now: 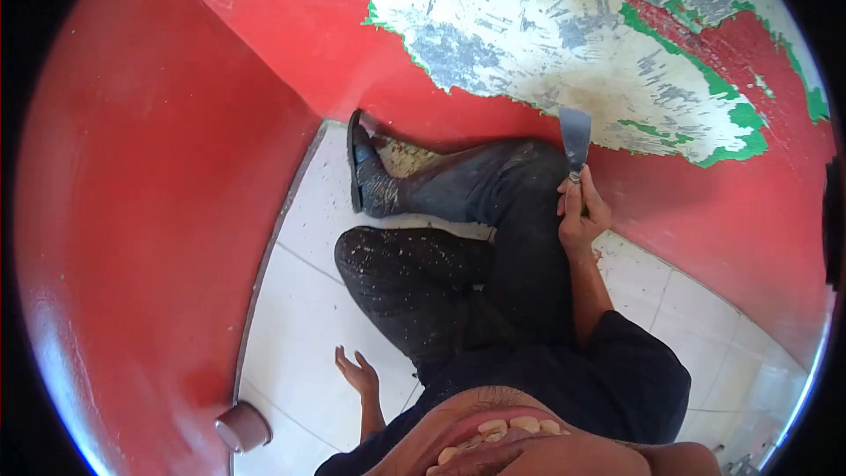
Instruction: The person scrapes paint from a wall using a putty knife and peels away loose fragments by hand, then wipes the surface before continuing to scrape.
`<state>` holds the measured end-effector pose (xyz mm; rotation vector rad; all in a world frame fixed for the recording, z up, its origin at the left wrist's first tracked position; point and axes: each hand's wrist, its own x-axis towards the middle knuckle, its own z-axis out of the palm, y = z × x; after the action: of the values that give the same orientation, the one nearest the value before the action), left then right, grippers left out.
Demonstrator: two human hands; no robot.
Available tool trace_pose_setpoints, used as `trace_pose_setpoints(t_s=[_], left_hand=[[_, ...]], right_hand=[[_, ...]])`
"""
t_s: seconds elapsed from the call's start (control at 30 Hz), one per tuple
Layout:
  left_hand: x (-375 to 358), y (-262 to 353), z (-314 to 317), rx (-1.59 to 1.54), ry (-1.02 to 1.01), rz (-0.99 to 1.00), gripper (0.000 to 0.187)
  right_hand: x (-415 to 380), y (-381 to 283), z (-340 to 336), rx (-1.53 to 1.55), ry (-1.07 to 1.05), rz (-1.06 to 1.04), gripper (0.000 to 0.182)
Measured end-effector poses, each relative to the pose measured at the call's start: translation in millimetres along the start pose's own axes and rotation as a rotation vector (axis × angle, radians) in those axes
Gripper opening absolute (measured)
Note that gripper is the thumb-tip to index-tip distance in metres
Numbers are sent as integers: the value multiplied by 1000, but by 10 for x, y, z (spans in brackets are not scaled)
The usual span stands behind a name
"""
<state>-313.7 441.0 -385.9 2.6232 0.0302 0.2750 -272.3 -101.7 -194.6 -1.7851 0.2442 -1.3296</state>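
Observation:
A putty knife (575, 134) with a wide grey blade is gripped in my right hand (584, 211), its blade pointing up at the lower edge of the scraped patch (529, 53) on the red wall. The patch shows white and grey with green paint along its borders. My left hand (359, 375) hangs over the white floor tiles with its fingers apart and nothing in it. Paint flecks dot my dark trousers (397, 278).
Red wall (141, 167) rises at the left, meeting the other wall (256, 18) in a corner. A brown cup-like container (243, 427) is on the tiled floor (291, 317) at the lower left. Paint debris (405, 157) lies by my shoe (356, 163).

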Motion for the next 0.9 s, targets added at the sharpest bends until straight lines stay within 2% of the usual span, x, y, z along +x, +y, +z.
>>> trace_pose_setpoints(t_s=[0.13,0.27,0.37,0.4,0.5,0.67,0.77,0.8,0.83,0.9], left_hand=[[-218,176,107,-146,-253,98,50],[-11,569,-59,-265,-414,292,53],[20,572,-94,-246,-523,294,54],[3,527,-90,-249,-549,257,56],[-44,371,-122,-205,-458,374,58],[-149,310,-155,-230,-505,350,59],[-108,650,-230,-435,-655,176,61],[-107,761,-248,-484,-618,228,61],[-150,783,-221,-479,-615,188,61],[-197,796,-142,-466,-604,105,60]], right_hand=[[141,-210,95,5,48,45,36],[267,-230,173,-123,-8,-128,34],[350,-261,289,-152,-35,-201,34],[361,-277,319,-164,-51,-241,35],[435,-380,394,-203,-92,-275,35],[626,-471,549,-265,-164,-455,35],[734,-502,641,-291,-291,-633,35],[753,-496,642,-296,-351,-663,35],[765,-491,637,-300,-415,-691,35],[792,-492,652,-303,-391,-679,36]])
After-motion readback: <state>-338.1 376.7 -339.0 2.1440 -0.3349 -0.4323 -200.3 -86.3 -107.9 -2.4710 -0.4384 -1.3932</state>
